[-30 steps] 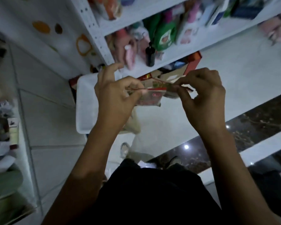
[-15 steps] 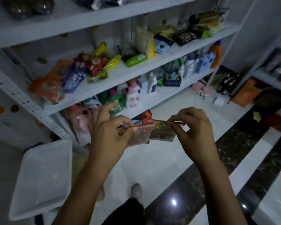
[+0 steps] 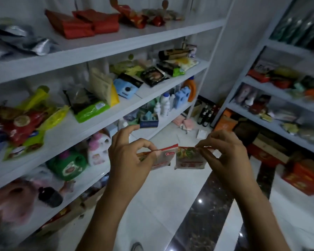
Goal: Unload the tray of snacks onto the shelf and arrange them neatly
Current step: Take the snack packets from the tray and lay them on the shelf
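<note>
Dim shop aisle: white tile floor (image 3: 161, 196) with a dark glossy marbled strip (image 3: 198, 214) running from 6 towards 1 o'clock.

Two small snack packets are held mid-air over the floor at frame centre, on no shelf board. The left packet (image 3: 162, 157) and right packet (image 3: 189, 159) hang side by side with top corners meeting; can't tell if they are joined.

The left hand (image 3: 129, 160) pinches the left packet's top edge, forefinger lifted clear. The right hand (image 3: 228, 156) pinches the right packet's red top edge, fingers curled.

Outward from the packets:
- **9 to 12 o'clock:** a white shelf unit (image 3: 98, 122).
  - Lower board at 9: a pink-and-white bottle (image 3: 98, 149) and a green pouch (image 3: 69, 165). Further along at 12 to 1: white bottles (image 3: 163, 104), blue jugs (image 3: 181, 96) and an orange jug (image 3: 191, 88).
  - Middle board at 10 to 11: a green packet (image 3: 91, 111), a beige pouch (image 3: 100, 84) leaning, a blue box (image 3: 124, 89) and dark packets (image 3: 152, 75). Yellow and red bags (image 3: 25, 120) are heaped at the far 9 end.
  - Top board at 11: red packs (image 3: 83, 24), with silver bags (image 3: 16, 40) at the left end.
- **1 o'clock:** dark bottles (image 3: 206, 115) on the floor in the corner.
- **2 to 3 o'clock:** a second shelf unit (image 3: 279, 95) with mixed goods, too blurred to identify.
- **3 to 4 o'clock:** red boxes (image 3: 304, 178) on the floor under that unit.
- **6 o'clock:** a shoe tip (image 3: 137, 247) at the frame edge.
</note>
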